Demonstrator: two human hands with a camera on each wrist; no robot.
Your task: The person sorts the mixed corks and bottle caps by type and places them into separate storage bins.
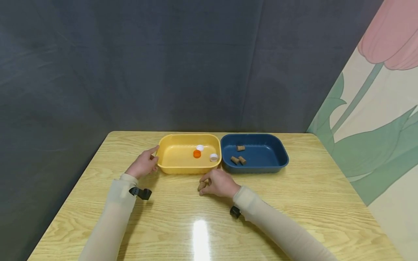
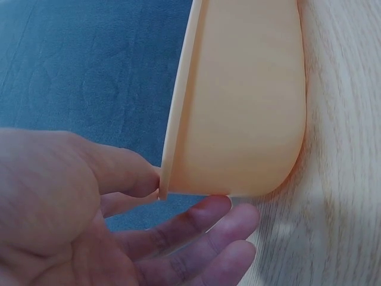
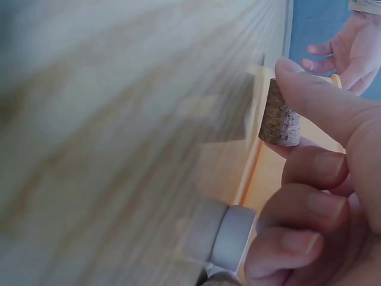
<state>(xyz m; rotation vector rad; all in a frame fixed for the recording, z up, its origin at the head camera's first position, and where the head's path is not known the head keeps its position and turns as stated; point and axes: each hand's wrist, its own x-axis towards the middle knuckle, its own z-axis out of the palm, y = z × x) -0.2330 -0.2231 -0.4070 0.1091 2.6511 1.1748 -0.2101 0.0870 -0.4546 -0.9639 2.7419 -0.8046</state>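
A: Brown cork, the stopper (image 3: 281, 116) on the near side of the yellow tray (image 1: 171, 154): how securely is it held?

B: Only at the tips. The right hand (image 1: 222, 183) pinches it between thumb and index finger; the other fingers curl, with nothing visible in them. That grip is narrow, so I'd worry about the stopper rolling out if the pinch is uneven.

A: Is it off the worktop (image 1: 173, 217)?

B: I can't tell. What bothers me more is the white cap (image 3: 234, 238), standing on the yellow tray's near side under those curled fingers. A low sweep of the knuckles could knock it over.

A: And the left hand?

B: The left hand (image 1: 142, 165) touches the yellow tray's left end, its fingers loosely spread rather than wrapped round it. A careless push there could slide the tray rightward into the navy tray (image 1: 261, 159), which sits right against it, and jostle the three cork stoppers (image 1: 240, 148) inside.

A: What about the yellow tray's own contents?

B: An orange cap (image 1: 197, 154) and two white caps (image 1: 213, 157), all towards its right half. If the right hand cut across too low, it might catch the yellow tray's near rim and send them skidding.
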